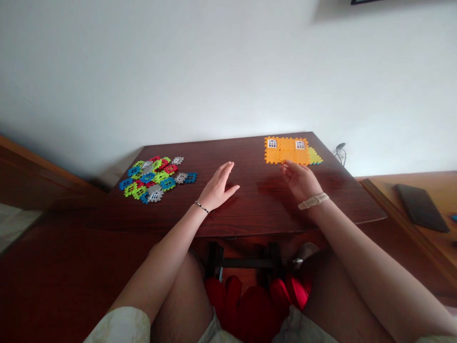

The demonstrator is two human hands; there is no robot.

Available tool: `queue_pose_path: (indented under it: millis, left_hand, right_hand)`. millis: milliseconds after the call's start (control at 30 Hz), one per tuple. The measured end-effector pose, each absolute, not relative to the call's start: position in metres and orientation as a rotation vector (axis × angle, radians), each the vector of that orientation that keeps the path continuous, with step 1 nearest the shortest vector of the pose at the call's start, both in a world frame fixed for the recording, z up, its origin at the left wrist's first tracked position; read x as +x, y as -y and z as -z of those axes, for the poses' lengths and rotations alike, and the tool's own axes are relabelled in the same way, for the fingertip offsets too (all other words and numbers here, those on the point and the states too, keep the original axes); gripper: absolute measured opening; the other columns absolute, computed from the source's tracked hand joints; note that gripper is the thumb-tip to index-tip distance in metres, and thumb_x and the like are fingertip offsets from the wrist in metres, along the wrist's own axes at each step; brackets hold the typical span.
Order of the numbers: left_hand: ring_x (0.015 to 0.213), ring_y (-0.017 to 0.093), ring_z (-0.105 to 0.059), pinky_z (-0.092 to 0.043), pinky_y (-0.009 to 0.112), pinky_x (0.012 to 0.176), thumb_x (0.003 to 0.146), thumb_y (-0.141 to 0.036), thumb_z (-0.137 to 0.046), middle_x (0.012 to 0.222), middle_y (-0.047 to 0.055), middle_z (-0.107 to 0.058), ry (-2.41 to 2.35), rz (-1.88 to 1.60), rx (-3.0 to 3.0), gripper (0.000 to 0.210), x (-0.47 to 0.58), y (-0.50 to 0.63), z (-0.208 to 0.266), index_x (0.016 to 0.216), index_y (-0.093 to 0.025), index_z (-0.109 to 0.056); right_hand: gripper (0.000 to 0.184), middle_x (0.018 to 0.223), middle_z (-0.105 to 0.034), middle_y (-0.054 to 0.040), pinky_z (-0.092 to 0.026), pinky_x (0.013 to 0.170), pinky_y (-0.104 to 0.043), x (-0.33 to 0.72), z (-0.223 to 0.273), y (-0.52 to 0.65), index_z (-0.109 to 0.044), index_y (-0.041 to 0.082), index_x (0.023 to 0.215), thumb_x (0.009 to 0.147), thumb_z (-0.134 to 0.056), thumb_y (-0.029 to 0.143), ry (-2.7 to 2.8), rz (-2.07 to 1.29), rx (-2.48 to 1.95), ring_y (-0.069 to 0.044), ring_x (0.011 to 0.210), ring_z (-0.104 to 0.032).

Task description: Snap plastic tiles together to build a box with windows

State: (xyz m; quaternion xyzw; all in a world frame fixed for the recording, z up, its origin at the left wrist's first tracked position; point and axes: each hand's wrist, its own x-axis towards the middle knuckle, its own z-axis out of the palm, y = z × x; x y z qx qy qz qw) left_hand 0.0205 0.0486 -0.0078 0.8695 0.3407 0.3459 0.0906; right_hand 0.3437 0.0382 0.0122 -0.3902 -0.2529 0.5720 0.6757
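Note:
My right hand (300, 181) pinches the lower edge of an orange panel (286, 151), made of joined interlocking tiles with two white window inserts. The panel is raised near the table's back right, and part of a yellow-green piece (314, 156) shows behind it. Over the middle of the table, my left hand (217, 186) is empty, its fingers stretched out and the thumb apart. To its left lies a loose pile of interlocking tiles (148, 178) in green, blue, red and grey, some with windows.
The dark wooden table (228, 214) stands against a white wall (214, 71). A black cable (341, 151) hangs at its right back corner. Farther right, a dark flat object (421, 207) lies on a wooden surface. Something red (255, 305) is below, between the legs.

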Motion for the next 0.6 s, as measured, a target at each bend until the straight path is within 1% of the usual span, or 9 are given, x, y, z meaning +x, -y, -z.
queue_pose_path:
  millis: [200, 300, 433, 600]
  left_hand:
    - [0.154, 0.034, -0.055, -0.048, 0.057, 0.129, 0.109, -0.038, -0.063, 0.172, 0.02, -0.041, -1.011, -0.971, 2.574, 0.077, 0.021, -0.05, 0.011, 0.175, -0.029, -0.025]
    - [0.155, 0.033, -0.054, -0.047, 0.057, 0.13, 0.109, -0.037, -0.063, 0.172, 0.019, -0.042, -1.006, -0.942, 2.582, 0.076, 0.021, -0.051, 0.013, 0.174, -0.029, -0.026]
    - [0.154, 0.033, -0.054, -0.047, 0.058, 0.13, 0.108, -0.036, -0.063, 0.172, 0.02, -0.043, -0.999, -0.932, 2.588, 0.075, 0.022, -0.051, 0.015, 0.174, -0.028, -0.027]
    - [0.153, 0.034, -0.056, -0.047, 0.059, 0.13, 0.108, -0.035, -0.064, 0.171, 0.02, -0.044, -0.986, -0.941, 2.591, 0.075, 0.024, -0.051, 0.015, 0.174, -0.029, -0.028]
  right_hand:
    - [0.013, 0.083, -0.082, -0.0038, -0.066, 0.067, -0.013, 0.375, -0.016, -0.044, -0.073, 0.019, 0.091, 0.091, -0.083, 0.01, 0.48, -1.224, -0.924, -0.013, 0.077, -0.08]
    - [0.011, 0.083, -0.082, -0.0046, -0.067, 0.068, -0.014, 0.385, -0.017, -0.044, -0.072, 0.018, 0.091, 0.095, -0.077, 0.009, 0.445, -1.231, -0.925, -0.012, 0.077, -0.08]
    - [0.012, 0.086, -0.083, -0.006, -0.067, 0.067, -0.014, 0.392, -0.016, -0.042, -0.072, 0.018, 0.092, 0.095, -0.077, 0.008, 0.448, -1.229, -0.939, -0.013, 0.078, -0.081]
    - [0.011, 0.085, -0.083, -0.0052, -0.066, 0.066, -0.013, 0.398, -0.014, -0.044, -0.072, 0.018, 0.094, 0.097, -0.075, 0.008, 0.46, -1.271, -0.947, -0.012, 0.075, -0.08]
